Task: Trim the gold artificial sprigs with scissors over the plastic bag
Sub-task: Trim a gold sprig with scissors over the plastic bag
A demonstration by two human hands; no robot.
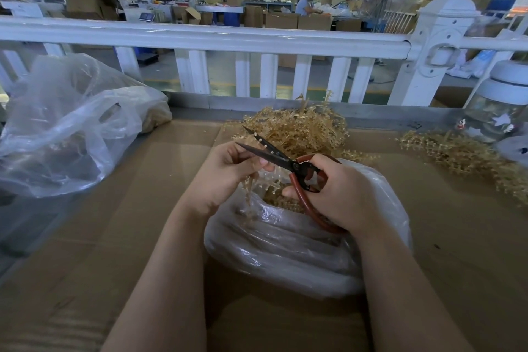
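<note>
I'm working at a cardboard-covered bench (100, 237) behind a white railing (200, 37) in a warehouse. Far left sits a big clear bag (65, 128), slumped open, probably for finished or spare stock. My left hand (225, 174) pinches a gold sprig (251, 188) so it dangles over the plastic bag (285, 248) below, where I judge the cuttings should fall. The scissors (281, 161) have their blades parted across the stem above my fingers, ready to snip. My right hand (340, 194) is curled round the red handles. Behind lies a sprig pile (300, 128); another heap (468, 157) waits at right.
</note>
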